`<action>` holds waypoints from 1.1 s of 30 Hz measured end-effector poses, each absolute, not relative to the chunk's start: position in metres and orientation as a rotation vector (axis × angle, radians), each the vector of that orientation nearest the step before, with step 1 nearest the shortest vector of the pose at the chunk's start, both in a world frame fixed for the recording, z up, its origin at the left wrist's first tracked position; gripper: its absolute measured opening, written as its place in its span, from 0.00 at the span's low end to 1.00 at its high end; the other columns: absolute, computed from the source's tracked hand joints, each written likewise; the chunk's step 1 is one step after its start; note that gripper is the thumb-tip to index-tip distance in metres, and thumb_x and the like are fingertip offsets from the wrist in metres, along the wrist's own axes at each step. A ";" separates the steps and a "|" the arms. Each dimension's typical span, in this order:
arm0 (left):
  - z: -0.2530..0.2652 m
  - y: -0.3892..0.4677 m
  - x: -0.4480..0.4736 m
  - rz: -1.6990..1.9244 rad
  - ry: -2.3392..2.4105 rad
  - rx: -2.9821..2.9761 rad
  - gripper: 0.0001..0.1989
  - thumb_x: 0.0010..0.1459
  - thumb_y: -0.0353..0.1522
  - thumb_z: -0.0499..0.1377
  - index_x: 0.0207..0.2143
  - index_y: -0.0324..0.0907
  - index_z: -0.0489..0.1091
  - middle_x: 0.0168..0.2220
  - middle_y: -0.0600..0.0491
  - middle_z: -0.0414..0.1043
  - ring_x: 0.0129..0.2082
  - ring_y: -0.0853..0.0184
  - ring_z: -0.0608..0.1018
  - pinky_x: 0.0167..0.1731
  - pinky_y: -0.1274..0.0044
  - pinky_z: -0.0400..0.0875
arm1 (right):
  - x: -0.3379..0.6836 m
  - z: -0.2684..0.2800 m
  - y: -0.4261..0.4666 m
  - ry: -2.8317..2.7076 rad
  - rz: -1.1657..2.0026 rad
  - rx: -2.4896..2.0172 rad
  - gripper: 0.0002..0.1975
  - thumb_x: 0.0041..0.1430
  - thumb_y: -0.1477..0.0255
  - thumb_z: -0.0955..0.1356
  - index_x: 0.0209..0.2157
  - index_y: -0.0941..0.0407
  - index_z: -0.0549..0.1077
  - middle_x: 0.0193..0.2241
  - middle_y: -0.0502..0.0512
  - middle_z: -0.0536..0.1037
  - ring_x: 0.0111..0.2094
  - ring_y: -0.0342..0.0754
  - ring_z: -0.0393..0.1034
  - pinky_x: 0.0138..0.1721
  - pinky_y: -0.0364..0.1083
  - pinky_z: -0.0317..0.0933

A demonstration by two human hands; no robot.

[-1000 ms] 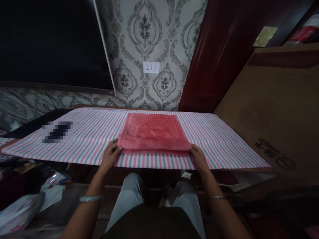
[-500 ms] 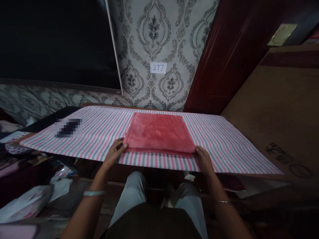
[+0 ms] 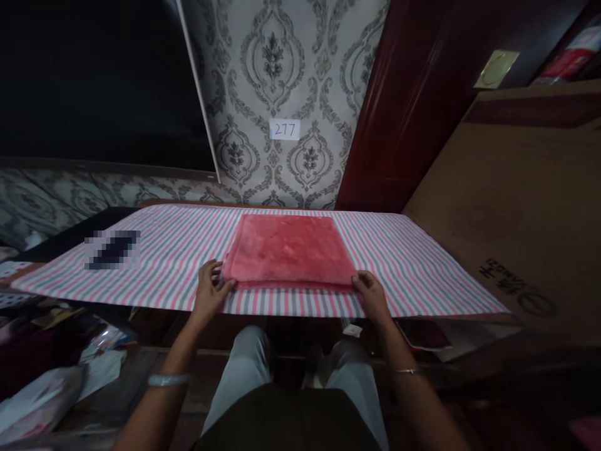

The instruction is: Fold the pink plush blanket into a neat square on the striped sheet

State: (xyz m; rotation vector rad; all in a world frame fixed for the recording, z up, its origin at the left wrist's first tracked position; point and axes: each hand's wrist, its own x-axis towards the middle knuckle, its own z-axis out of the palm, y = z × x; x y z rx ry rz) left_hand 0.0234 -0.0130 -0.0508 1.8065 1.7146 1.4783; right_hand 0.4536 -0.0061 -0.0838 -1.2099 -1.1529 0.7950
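Note:
A folded pink-red plush blanket (image 3: 291,247) lies flat on a striped cloth (image 3: 394,263), its front edge showing more than one layer. At its front left corner is my left hand (image 3: 211,288), fingers and thumb apart, with the thumb tip against the blanket's edge. My right hand (image 3: 373,294) has the front right corner pinched between thumb and fingers. The underside of the blanket is hidden.
A dark pixelated object (image 3: 113,249) lies on the cloth's left side. A large cardboard box (image 3: 530,207) stands at the right. Behind, a black screen (image 3: 94,81) hangs by the patterned wall. Bags and papers (image 3: 101,373) clutter the lower left.
The view has shifted slightly to the right. My left hand's fingers have come away from the blanket's left edge and spread. My right hand stays at the front right corner.

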 end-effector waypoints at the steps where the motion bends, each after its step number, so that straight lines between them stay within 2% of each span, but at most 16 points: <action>1: -0.050 -0.014 0.024 1.475 1.744 1.933 0.34 0.49 0.49 0.63 0.54 0.41 0.67 0.61 0.37 0.62 0.56 0.51 0.71 0.53 0.59 0.68 | 0.453 -0.084 -0.007 -1.172 0.794 -1.184 0.25 0.47 0.51 0.72 0.42 0.53 0.72 0.35 0.53 0.75 0.33 0.49 0.68 0.37 0.48 0.64; 4: -0.044 -0.016 0.028 1.296 1.749 2.323 0.30 0.54 0.42 0.62 0.58 0.42 0.65 0.63 0.38 0.62 0.62 0.48 0.65 0.60 0.55 0.59 | 0.452 -0.084 -0.010 -1.339 0.750 -1.153 0.37 0.48 0.57 0.73 0.59 0.52 0.66 0.52 0.59 0.73 0.46 0.52 0.71 0.47 0.52 0.65; 6: -0.037 -0.014 0.031 1.175 1.759 2.451 0.28 0.55 0.36 0.59 0.59 0.43 0.65 0.63 0.40 0.63 0.61 0.48 0.66 0.61 0.55 0.58 | 0.452 -0.083 -0.012 -1.432 0.672 -1.187 0.37 0.50 0.61 0.72 0.61 0.52 0.65 0.58 0.60 0.70 0.53 0.54 0.68 0.54 0.54 0.62; 8: -0.030 -0.011 0.034 1.100 1.799 2.518 0.29 0.53 0.31 0.59 0.59 0.43 0.66 0.65 0.41 0.62 0.62 0.47 0.64 0.61 0.55 0.58 | 0.451 -0.081 -0.011 -1.433 0.626 -1.213 0.32 0.51 0.62 0.70 0.59 0.53 0.69 0.58 0.60 0.71 0.56 0.55 0.66 0.57 0.55 0.59; 10: -0.025 -0.004 0.036 1.029 1.809 2.564 0.30 0.50 0.29 0.59 0.58 0.44 0.67 0.65 0.42 0.62 0.63 0.46 0.63 0.60 0.54 0.58 | 0.450 -0.078 -0.008 -1.371 0.642 -1.210 0.27 0.52 0.60 0.70 0.54 0.54 0.74 0.54 0.60 0.74 0.53 0.56 0.69 0.55 0.55 0.61; 13: -0.021 0.009 0.035 0.954 1.736 2.553 0.28 0.48 0.28 0.57 0.54 0.44 0.71 0.60 0.43 0.70 0.60 0.47 0.67 0.58 0.55 0.61 | 0.449 -0.071 0.002 -1.268 0.690 -1.199 0.20 0.51 0.59 0.70 0.43 0.56 0.77 0.41 0.58 0.79 0.42 0.54 0.72 0.46 0.52 0.65; 15: -0.021 0.016 0.032 0.992 1.657 2.488 0.25 0.49 0.30 0.54 0.51 0.43 0.72 0.55 0.43 0.74 0.56 0.50 0.71 0.57 0.57 0.63 | 0.450 -0.066 0.011 -1.243 0.714 -1.230 0.16 0.49 0.58 0.69 0.34 0.56 0.76 0.30 0.53 0.78 0.33 0.50 0.70 0.38 0.49 0.64; 17: -0.023 0.020 0.028 1.075 1.598 2.416 0.25 0.49 0.32 0.53 0.51 0.43 0.72 0.53 0.44 0.75 0.55 0.53 0.73 0.58 0.59 0.64 | 0.451 -0.062 0.018 -1.260 0.728 -1.268 0.15 0.48 0.58 0.69 0.29 0.55 0.74 0.24 0.49 0.73 0.27 0.47 0.66 0.31 0.46 0.62; 20: -0.028 0.015 0.022 1.189 1.605 2.303 0.27 0.49 0.37 0.55 0.53 0.42 0.70 0.54 0.43 0.73 0.55 0.53 0.73 0.56 0.61 0.67 | 0.455 -0.064 0.019 -1.261 0.738 -1.309 0.18 0.45 0.57 0.69 0.34 0.55 0.73 0.22 0.47 0.72 0.23 0.45 0.64 0.26 0.45 0.59; 22: -0.032 0.006 0.017 1.230 1.691 2.167 0.28 0.50 0.41 0.57 0.53 0.42 0.68 0.52 0.43 0.74 0.48 0.55 0.77 0.47 0.64 0.73 | 0.460 -0.069 0.014 -1.249 0.746 -1.360 0.21 0.45 0.57 0.69 0.38 0.55 0.73 0.22 0.47 0.73 0.21 0.45 0.64 0.23 0.44 0.58; 24: -0.036 -0.004 0.013 1.234 1.806 2.023 0.25 0.51 0.46 0.57 0.48 0.43 0.70 0.44 0.46 0.77 0.36 0.59 0.78 0.37 0.68 0.74 | 0.466 -0.074 0.007 -1.252 0.752 -1.414 0.20 0.44 0.57 0.69 0.37 0.55 0.73 0.22 0.48 0.74 0.20 0.45 0.65 0.23 0.44 0.58; 26: -0.040 -0.013 0.012 1.225 1.871 1.941 0.19 0.51 0.48 0.57 0.38 0.44 0.72 0.35 0.50 0.77 0.29 0.62 0.76 0.34 0.70 0.73 | 0.471 -0.078 0.001 -1.278 0.753 -1.447 0.15 0.44 0.59 0.68 0.31 0.54 0.74 0.20 0.48 0.73 0.20 0.46 0.64 0.24 0.45 0.58; 28: -0.042 -0.021 0.014 1.229 1.886 1.910 0.18 0.51 0.50 0.57 0.30 0.45 0.71 0.30 0.51 0.76 0.29 0.61 0.76 0.35 0.69 0.73 | 0.474 -0.080 -0.001 -1.315 0.752 -1.469 0.11 0.42 0.61 0.69 0.25 0.53 0.74 0.18 0.48 0.72 0.21 0.46 0.64 0.26 0.46 0.57; 33: -0.045 -0.025 0.024 1.241 1.959 1.867 0.21 0.47 0.53 0.57 0.29 0.45 0.70 0.32 0.47 0.77 0.33 0.57 0.77 0.37 0.67 0.72 | 0.472 -0.078 0.001 -1.382 0.754 -1.482 0.08 0.41 0.62 0.69 0.21 0.52 0.72 0.18 0.48 0.72 0.24 0.47 0.64 0.28 0.45 0.56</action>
